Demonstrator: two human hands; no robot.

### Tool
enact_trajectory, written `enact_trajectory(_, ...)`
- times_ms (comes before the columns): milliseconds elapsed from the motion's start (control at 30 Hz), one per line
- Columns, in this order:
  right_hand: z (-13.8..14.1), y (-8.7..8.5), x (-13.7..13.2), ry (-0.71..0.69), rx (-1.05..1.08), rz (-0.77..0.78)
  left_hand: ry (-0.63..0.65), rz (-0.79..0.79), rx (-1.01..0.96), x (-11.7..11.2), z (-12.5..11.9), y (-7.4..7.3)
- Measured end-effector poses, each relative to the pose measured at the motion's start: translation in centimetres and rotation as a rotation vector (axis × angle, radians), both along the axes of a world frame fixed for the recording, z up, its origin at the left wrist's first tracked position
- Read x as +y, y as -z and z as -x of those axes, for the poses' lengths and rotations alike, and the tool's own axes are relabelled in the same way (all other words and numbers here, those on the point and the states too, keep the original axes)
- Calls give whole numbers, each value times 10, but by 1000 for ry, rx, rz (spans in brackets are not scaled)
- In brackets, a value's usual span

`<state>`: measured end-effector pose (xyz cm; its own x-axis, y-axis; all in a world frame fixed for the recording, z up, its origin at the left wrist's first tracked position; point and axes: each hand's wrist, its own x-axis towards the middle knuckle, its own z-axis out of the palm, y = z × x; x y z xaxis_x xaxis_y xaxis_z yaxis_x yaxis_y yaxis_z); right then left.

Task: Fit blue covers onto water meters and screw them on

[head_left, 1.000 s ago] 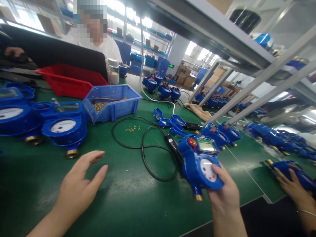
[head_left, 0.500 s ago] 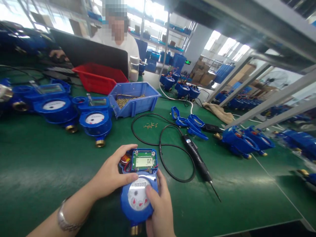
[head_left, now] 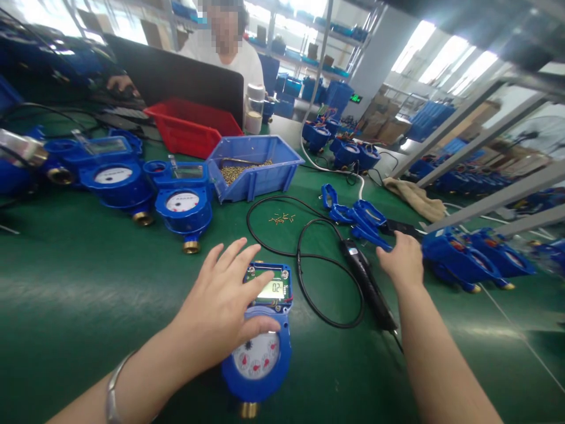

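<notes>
Green matting covers the whole surface, a long bench in a bright workshop, shelving and stacked blue bins at the back. At the near edge lies the blue water meter, cover off, its small display reading digits. The left hand rests on it with fingers spread flat, grip wide open, nothing clasped. The right hand is out toward the right side, touching the blue plastic covers; its grip is turned away, so I cannot tell how closed it is.

Between the hands, the black electric screwdriver and its looping cable lie across the mat. Loose brass screws sit beyond the loop, before the blue screw bin. Two finished meters stand toward the left edge, a red tray behind. More meters crowd the right edge.

A person in white sits at the far edge, half hidden by a black screen. The far right blurs away.
</notes>
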<state>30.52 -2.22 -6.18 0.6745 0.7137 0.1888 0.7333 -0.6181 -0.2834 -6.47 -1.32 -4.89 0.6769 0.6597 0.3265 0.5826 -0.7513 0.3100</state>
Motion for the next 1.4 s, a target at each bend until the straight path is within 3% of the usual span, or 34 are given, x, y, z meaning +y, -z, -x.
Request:
enact_trajectory(200,-33,27,18,71,-145,269,-7,30,94,0,-9,-6)
enact_trajectory(433,-44,37,28,35,-105,455,22,88,58,1,-8,-2)
enact_trajectory(600,-41,24,24,56,-44,436,61,113,-93,0,-5,2)
enact_trajectory(767,-26,-8,3,53,120,232,0,122,-168,-3,-1,9)
enact_trajectory(900,3,-29,-27,24,417,-129,-15,124,-122,-1,0,7)
enact_trajectory(1067,63,-36,-68,-92,849,-549,-81,-8,-472,-7,4,-3)
enact_trajectory(1167,107,-33,-89,-141,1071,-619,-127,68,-672,-21,6,-5)
enact_trajectory(1233,137,-28,-98,-149,1426,-634,-149,194,-710,-32,4,-5)
enact_trajectory(1333,178,-19,-106,-183,2077,-599,-50,312,-582,-45,-4,-10)
enact_trajectory(1400,201,-13,-108,-237,2308,-536,65,340,-484,-49,-11,-19)
